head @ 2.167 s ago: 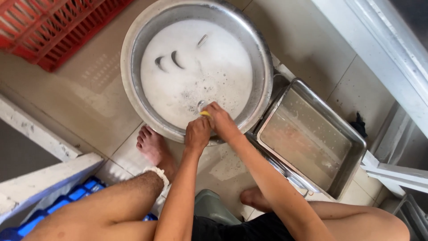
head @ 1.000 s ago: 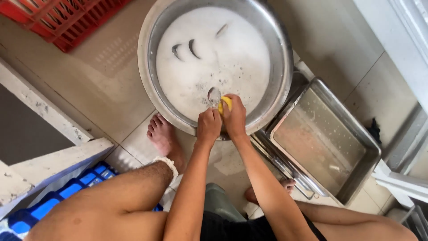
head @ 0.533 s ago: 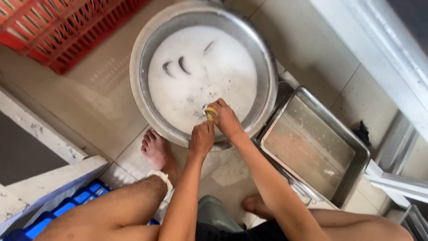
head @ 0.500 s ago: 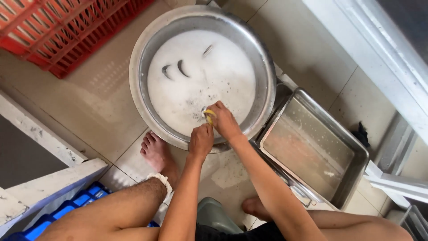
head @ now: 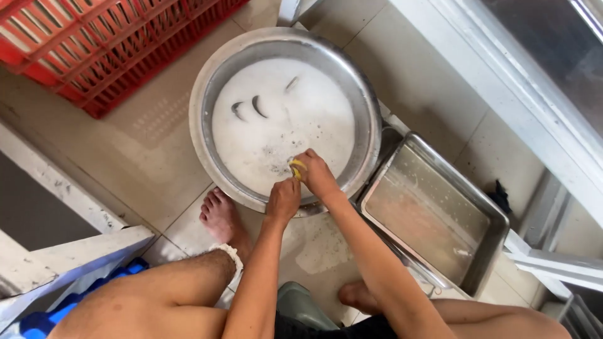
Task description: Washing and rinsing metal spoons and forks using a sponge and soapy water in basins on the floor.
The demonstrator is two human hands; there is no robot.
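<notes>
The beige tiled floor [head: 144,157] is carrying a red plastic lattice crate [head: 107,44], a round steel basin of foamy water [head: 286,119] and a rectangular steel tray [head: 433,210] just beside it. Over the basin's near rim, the right hand [head: 317,176] is pinching a small yellow sponge [head: 295,168]; the left hand [head: 284,199] is curling shut just beside it, around what I cannot tell.

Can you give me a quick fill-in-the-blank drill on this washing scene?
1. The round basin is full of white ____.
2. The right hand holds a ____ sponge.
3. The crate at the upper left is ____ in colour.
4. The tray beside the basin has a ____ shape.

Missing words: foam; yellow; red; rectangular.
</notes>
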